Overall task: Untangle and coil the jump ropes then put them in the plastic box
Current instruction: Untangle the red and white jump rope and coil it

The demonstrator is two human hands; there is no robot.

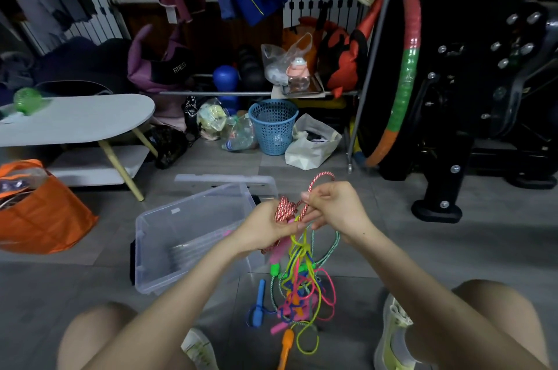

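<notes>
Our left hand grips the red-white rope; our right hand pinches its loop, seemingly freeing it from the six-o'clock tangle.

Left of centre, the plastic box sits with its top open, so you can reach in from above. Its lid lies just behind. Your left forearm crosses its near right corner. The rope tangle hangs at bottom centre. Bare floor lies at right, before the black machine base.
</notes>
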